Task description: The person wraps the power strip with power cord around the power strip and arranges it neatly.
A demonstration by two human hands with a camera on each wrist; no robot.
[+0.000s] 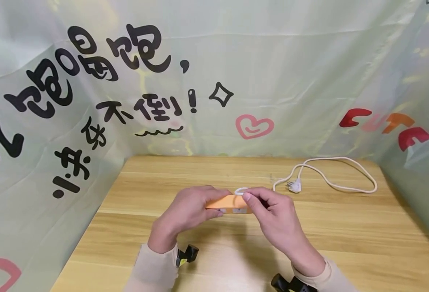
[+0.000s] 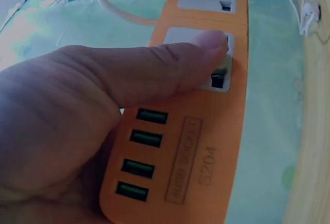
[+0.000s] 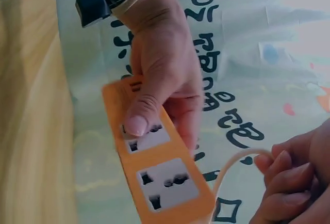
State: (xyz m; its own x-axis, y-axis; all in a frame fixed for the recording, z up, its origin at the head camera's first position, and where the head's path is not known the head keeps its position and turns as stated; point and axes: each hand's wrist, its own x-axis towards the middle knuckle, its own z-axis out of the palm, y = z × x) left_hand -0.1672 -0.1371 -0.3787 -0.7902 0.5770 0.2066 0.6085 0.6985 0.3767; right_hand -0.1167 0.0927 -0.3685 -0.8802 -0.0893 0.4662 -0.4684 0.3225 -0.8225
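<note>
My left hand grips an orange power strip, its thumb lying across one white socket panel in the left wrist view. Several USB slots and the print S204 show on the strip's near end there. In the right wrist view a second socket panel sits toward the other end. Beside that end, my right hand pinches the white cord where it loops out of the strip. The strip is held above the table, its socket face turned toward my body.
A white plug lies on the wooden table at the back right, with its cord spread in a loop beside it. A printed cloth hangs along the back and both sides.
</note>
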